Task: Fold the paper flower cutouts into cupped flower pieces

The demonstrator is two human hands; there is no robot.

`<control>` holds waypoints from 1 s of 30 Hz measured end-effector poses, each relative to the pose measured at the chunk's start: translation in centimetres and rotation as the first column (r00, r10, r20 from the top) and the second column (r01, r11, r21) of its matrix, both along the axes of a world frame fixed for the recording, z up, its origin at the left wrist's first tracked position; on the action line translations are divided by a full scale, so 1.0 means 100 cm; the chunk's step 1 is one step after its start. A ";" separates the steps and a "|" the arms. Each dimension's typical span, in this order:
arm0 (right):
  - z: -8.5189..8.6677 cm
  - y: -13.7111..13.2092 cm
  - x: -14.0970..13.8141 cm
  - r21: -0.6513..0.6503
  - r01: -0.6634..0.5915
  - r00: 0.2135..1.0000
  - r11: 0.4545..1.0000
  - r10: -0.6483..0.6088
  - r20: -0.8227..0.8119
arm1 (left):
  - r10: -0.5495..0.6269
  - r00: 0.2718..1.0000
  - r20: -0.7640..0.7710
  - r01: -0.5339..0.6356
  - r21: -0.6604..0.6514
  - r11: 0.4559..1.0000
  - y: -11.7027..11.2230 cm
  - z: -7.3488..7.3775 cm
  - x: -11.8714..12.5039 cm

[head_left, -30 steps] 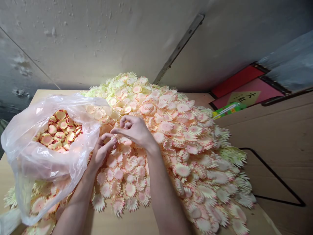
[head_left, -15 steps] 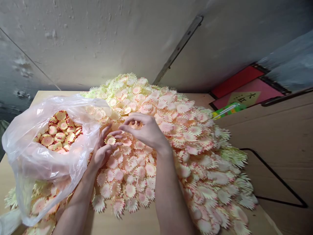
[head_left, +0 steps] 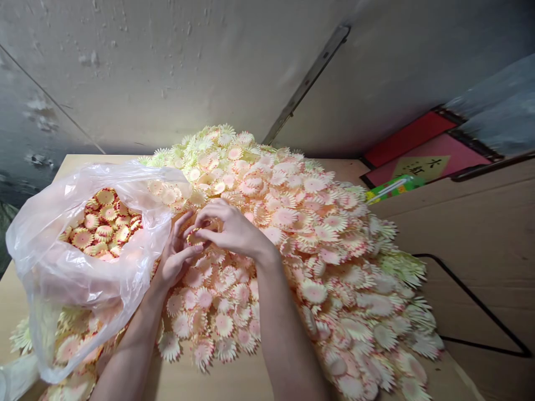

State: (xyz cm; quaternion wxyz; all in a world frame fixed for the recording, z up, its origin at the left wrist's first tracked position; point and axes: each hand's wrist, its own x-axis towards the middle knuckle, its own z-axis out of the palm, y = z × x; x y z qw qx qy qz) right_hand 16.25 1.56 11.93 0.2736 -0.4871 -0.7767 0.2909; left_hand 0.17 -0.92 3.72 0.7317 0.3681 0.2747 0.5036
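Between my two hands is a small artificial flower head (head_left: pixel 194 237), cream with a red-tinged toothed edge and partly covered by fingers. My left hand (head_left: pixel 174 260) cups it from the left, its fingers curled round it beside the plastic bag. From the right, my right hand (head_left: pixel 229 229) pinches at the same flower head with thumb and forefinger. Beneath and around both hands spreads a large heap of pale pink and cream artificial flower layers (head_left: pixel 288 217). The translucent plastic bag (head_left: pixel 37 239) stands open at the left, with several small cupped flower heads (head_left: pixel 102 225) inside.
The heap lies on a light wooden table (head_left: pixel 234 379) set against a grey wall (head_left: pixel 179 72). More flower layers (head_left: pixel 69 348) lie at the front left beside the bag. At the right are a cardboard sheet (head_left: pixel 472 234), a black bent bar (head_left: pixel 480 295) and red panels (head_left: pixel 409 139).
My right hand has moved left and slightly down, from just apart to the flower head in my left hand, and its fingertips now meet it. My left hand has barely moved.
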 end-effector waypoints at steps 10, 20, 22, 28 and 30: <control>-0.004 0.001 0.005 -0.123 0.084 0.968 0.989 -0.110 -0.226 | 0.046 0.999 -0.005 -0.046 0.016 0.999 0.002 -0.007 0.004; -0.018 0.007 0.007 -0.165 0.125 0.915 0.978 -0.178 -0.363 | 0.084 0.996 0.029 -0.083 -0.020 0.996 0.002 -0.002 0.003; -0.020 0.008 0.009 -0.178 0.138 0.910 0.974 -0.196 -0.366 | 0.104 0.994 0.029 -0.104 -0.026 0.994 0.003 -0.004 0.002; -0.020 0.007 0.005 -0.182 0.134 0.915 0.974 -0.192 -0.355 | 0.125 0.992 0.012 -0.125 -0.009 0.992 0.004 -0.010 0.001; -0.020 0.008 0.003 -0.179 0.151 0.915 0.972 -0.206 -0.346 | 0.129 0.992 0.001 -0.129 0.007 0.992 0.004 -0.012 0.001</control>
